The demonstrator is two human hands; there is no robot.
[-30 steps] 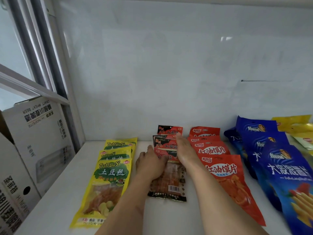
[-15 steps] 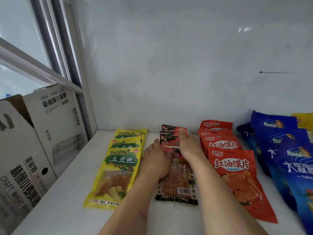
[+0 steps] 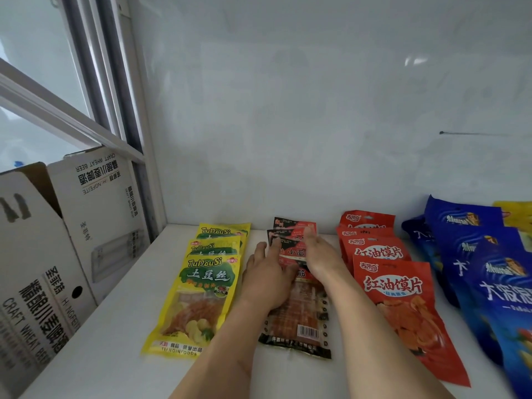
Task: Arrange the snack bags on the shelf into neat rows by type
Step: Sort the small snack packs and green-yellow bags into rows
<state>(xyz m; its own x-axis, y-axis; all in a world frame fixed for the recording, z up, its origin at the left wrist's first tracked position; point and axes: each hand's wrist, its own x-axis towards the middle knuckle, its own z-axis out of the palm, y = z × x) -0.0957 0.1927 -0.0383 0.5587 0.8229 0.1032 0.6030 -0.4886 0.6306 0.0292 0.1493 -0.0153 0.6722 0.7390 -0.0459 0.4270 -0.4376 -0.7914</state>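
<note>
Both hands flatten glossy snack packets on a white shelf (image 3: 121, 309).
Left hand (image 3: 266, 279) and right hand (image 3: 321, 256), grips open, fingers straight, press the overlapped black-and-red packets (image 3: 299, 323).

The view swings left and tips up: more of the window frame (image 3: 95, 82) and the cardboard beer box (image 3: 72, 226) comes in, while the blue bags (image 3: 483, 272) slide toward the right edge. On the dark red packets (image 3: 296, 312), the left hand (image 3: 266, 279) has crept forward, fingers now flat across the left side of the stack rather than sitting back beside the front packet. The right hand (image 3: 319, 256) has eased along the stack's right edge, fingertips up at the rearmost packets. The packets look squared a touch tighter between the two hands.
</note>
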